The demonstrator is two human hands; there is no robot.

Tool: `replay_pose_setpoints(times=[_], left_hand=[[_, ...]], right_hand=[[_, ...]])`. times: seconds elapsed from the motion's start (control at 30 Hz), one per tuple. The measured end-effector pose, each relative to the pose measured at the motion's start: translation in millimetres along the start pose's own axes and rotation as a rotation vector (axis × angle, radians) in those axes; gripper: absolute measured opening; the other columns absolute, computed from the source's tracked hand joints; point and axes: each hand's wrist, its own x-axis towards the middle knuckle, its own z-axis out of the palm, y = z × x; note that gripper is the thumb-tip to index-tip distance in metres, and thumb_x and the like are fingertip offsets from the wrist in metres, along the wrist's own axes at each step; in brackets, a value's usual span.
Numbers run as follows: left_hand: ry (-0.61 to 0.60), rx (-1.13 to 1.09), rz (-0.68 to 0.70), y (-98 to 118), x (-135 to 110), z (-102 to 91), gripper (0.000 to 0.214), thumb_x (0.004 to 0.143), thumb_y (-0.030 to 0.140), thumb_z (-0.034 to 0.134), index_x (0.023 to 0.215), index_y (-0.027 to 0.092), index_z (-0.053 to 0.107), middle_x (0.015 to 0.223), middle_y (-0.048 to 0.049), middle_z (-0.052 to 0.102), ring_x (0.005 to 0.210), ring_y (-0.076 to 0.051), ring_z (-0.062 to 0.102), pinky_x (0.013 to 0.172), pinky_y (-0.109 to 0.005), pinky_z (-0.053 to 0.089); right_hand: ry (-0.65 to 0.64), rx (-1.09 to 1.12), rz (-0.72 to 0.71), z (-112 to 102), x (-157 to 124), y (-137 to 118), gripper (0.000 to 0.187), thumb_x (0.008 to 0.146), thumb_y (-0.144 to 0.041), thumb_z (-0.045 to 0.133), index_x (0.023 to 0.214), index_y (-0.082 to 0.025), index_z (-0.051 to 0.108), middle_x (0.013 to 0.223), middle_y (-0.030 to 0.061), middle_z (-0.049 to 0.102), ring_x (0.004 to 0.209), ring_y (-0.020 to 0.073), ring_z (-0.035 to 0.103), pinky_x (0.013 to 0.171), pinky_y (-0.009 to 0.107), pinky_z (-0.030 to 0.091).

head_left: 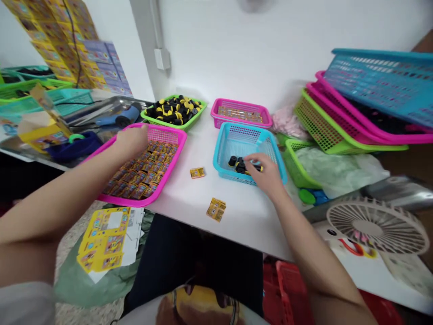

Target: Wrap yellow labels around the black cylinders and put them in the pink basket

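Note:
My left hand [132,141] hangs over the far part of a pink basket [163,186], its fingers curled and what they hold, if anything, hidden. Rows of small yellow-brown printed pieces [140,174] fill that basket. Inside a light blue basket [220,168], my right hand [265,171] pinches at a small cluster of black cylindrical pieces [240,168], some with yellow ends. One such piece seems to be between its fingertips. On the white table between the baskets lie a small flat printed card [197,172] and a creased printed card [216,209] nearer the front edge.
Behind stand a green basket [199,110] heaped with black and yellow pieces and a pink basket [265,118] of clear-wrapped items. Stacked baskets [382,90] lean at the right, above a fan [377,225]. Yellow printed sheets [106,241] lie below the table's front left edge.

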Motion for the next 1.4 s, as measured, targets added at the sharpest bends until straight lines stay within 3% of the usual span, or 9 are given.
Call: replay_pose_setpoints(times=[0.07,0.23,0.4,0.5,0.6,0.73,0.87,1.0,1.4], left_hand=[[0.041,0.059,-0.009,48.0,-21.8,-0.1,0.044,0.110,0.020,0.032,0.150,0.011,0.047,0.096,-0.0060,0.072,0.081,-0.015,0.059,0.090,-0.036,0.051],[-0.341,0.080,0.552,164.1,-109.0,52.5,0.051,0.100,0.005,0.047,0.148,0.019,0.058,0.148,-0.0159,0.065,0.130,-0.030,0.068,0.101,-0.045,0.059],[-0.209,0.223,0.674,184.3,-176.1,118.7,0.052,0.100,0.011,0.053,0.152,0.013,0.055,0.149,-0.0231,0.060,0.139,-0.038,0.061,0.106,-0.058,0.058],[-0.010,0.205,0.779,170.1,-187.8,127.8,0.045,0.098,0.005,0.050,0.141,0.008,0.064,0.133,-0.0230,0.072,0.123,-0.035,0.073,0.094,-0.046,0.064],[0.085,0.102,0.854,159.9,-185.3,119.8,0.038,0.097,0.003,0.051,0.130,0.006,0.069,0.115,-0.0191,0.080,0.107,-0.030,0.079,0.083,-0.037,0.065],[-0.093,-0.005,0.830,156.7,-173.0,104.1,0.039,0.094,-0.001,0.050,0.129,0.006,0.068,0.110,-0.0141,0.081,0.100,-0.024,0.079,0.084,-0.033,0.066],[-0.329,-0.163,0.645,158.5,-159.8,95.5,0.055,0.094,-0.002,0.044,0.145,0.014,0.057,0.120,-0.0094,0.078,0.107,-0.019,0.076,0.088,-0.029,0.064],[-0.362,-0.196,0.456,163.0,-144.5,98.6,0.063,0.096,0.001,0.037,0.155,0.023,0.049,0.127,-0.0076,0.075,0.115,-0.018,0.073,0.092,-0.028,0.061],[-0.453,0.004,0.340,176.4,-110.1,84.7,0.025,0.105,0.026,0.051,0.094,0.018,0.072,0.085,-0.0062,0.075,0.080,-0.021,0.071,0.062,-0.026,0.044]], right_hand=[[-0.282,-0.216,0.067,6.8,30.1,5.2,0.027,0.089,-0.029,0.063,0.114,-0.021,0.072,0.119,0.0121,0.075,0.113,0.0276,0.067,0.096,0.045,0.055],[-0.660,-0.492,0.188,47.6,84.4,13.6,0.061,0.070,-0.020,0.081,0.130,-0.021,0.069,0.126,0.0152,0.074,0.118,0.0348,0.066,0.096,0.047,0.055],[-0.853,-0.568,0.249,73.8,92.5,9.9,0.027,0.062,-0.012,0.082,0.087,-0.021,0.080,0.098,0.0131,0.079,0.105,0.0367,0.071,0.093,0.050,0.056],[-0.795,-0.542,0.220,64.1,86.9,3.9,0.032,0.070,-0.018,0.077,0.101,-0.022,0.078,0.107,0.0127,0.078,0.106,0.0341,0.070,0.091,0.047,0.056],[-0.514,-0.364,0.169,44.1,73.8,-0.6,0.038,0.079,-0.027,0.071,0.116,-0.021,0.070,0.109,0.0098,0.076,0.101,0.0277,0.069,0.088,0.042,0.055],[-0.088,-0.058,0.105,19.8,38.3,-0.7,0.030,0.083,-0.037,0.070,0.109,-0.021,0.064,0.092,0.0034,0.070,0.086,0.0197,0.066,0.082,0.037,0.054],[0.145,-0.017,0.018,2.9,-8.4,9.0,0.030,0.088,-0.046,0.069,0.108,-0.025,0.063,0.094,0.0035,0.069,0.088,0.0197,0.066,0.079,0.038,0.055],[0.329,-0.014,-0.012,-6.2,-40.3,23.2,0.044,0.095,-0.056,0.060,0.128,-0.026,0.060,0.108,0.0088,0.070,0.101,0.0257,0.068,0.088,0.048,0.057],[0.223,-0.086,-0.148,0.7,-55.5,12.8,0.026,0.099,-0.043,0.056,0.117,-0.028,0.069,0.107,0.0059,0.078,0.106,0.0265,0.069,0.103,0.050,0.049]])
